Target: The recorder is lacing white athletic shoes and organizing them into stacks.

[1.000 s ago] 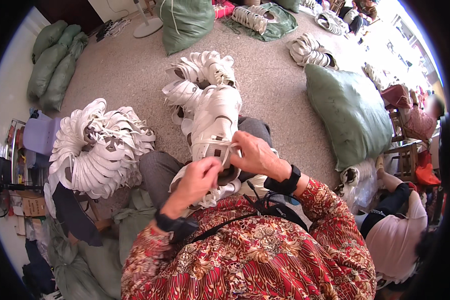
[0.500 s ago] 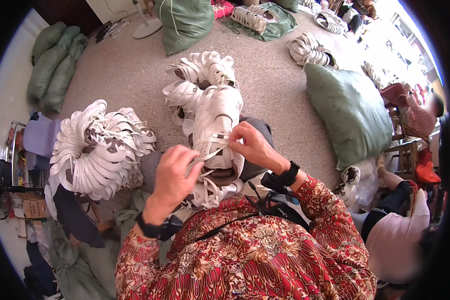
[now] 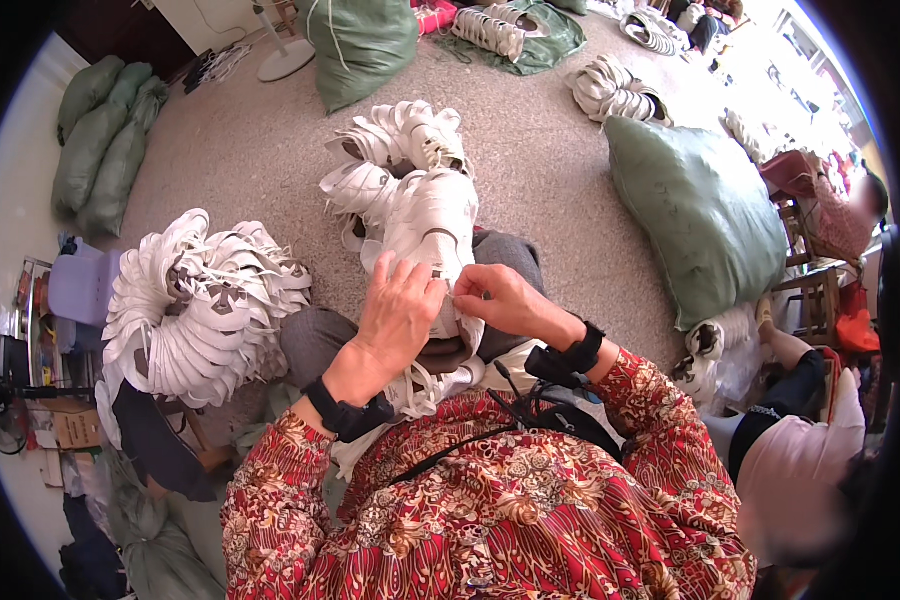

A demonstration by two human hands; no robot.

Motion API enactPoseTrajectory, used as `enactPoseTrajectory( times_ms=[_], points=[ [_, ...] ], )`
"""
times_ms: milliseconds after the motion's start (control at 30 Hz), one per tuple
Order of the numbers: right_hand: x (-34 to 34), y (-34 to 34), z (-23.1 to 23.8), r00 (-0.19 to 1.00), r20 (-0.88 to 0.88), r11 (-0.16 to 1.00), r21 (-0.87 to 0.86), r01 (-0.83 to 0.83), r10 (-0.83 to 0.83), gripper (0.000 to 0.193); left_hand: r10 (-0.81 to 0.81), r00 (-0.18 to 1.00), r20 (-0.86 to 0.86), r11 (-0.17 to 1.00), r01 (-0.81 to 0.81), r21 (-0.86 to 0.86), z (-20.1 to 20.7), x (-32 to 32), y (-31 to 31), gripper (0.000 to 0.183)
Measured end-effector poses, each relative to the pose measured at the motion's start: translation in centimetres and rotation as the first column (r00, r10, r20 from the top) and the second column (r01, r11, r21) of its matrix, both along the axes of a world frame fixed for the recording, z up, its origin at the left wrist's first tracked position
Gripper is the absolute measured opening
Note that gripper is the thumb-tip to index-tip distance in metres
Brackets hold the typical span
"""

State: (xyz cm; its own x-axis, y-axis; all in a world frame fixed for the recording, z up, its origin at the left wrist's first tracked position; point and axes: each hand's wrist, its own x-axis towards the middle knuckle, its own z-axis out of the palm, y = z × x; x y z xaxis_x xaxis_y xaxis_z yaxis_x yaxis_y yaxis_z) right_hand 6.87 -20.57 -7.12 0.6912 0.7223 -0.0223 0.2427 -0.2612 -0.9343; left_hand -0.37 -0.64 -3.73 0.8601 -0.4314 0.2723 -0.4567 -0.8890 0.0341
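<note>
left hand (image 3: 402, 312) moved right onto white shoe upper (image 3: 432, 225); both hands' fingers pinching it, right hand (image 3: 498, 300).

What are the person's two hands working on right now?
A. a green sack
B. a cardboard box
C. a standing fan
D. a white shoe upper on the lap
D: both the left hand and the right hand rest on the white shoe upper on the lap, while the green sack lies apart on the floor.

Brown cardboard box (image 3: 70, 428) at far left (beside a fan (image 3: 5, 415)).
</note>
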Motion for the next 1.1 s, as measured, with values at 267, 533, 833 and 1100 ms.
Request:
enactPoseTrajectory(
  times_ms=[267,533,833,1100],
  points=[
    [-0.4,0.0,-0.1,0.997,-0.074,1.000,0.021,-0.013,0.015,0.020,-0.016,0.999,-0.037,0.998,0.018,0.064,-0.1,-2.5,-0.2,0.008],
    [-0.1,0.2,-1.0,0.990,-0.139,0.993,0.113,0.016,0.000,0.022,-0.071,0.993,-0.098,0.990,0.083,0.117,0.5,-5.7,0.1,0.006],
    [-1.2,0.3,-1.9,0.968,-0.129,0.967,0.111,0.229,-0.215,0.014,0.014,0.894,-0.448,0.993,0.039,0.107,1.8,-15.9,4.4,0.008],
    [-2.6,-0.1,1.1,0.979,0.188,0.996,0.060,0.062,-0.073,0.014,0.054,0.722,-0.689,0.998,-0.032,0.045,-1.5,-20.2,7.2,0.015]
  ],
)
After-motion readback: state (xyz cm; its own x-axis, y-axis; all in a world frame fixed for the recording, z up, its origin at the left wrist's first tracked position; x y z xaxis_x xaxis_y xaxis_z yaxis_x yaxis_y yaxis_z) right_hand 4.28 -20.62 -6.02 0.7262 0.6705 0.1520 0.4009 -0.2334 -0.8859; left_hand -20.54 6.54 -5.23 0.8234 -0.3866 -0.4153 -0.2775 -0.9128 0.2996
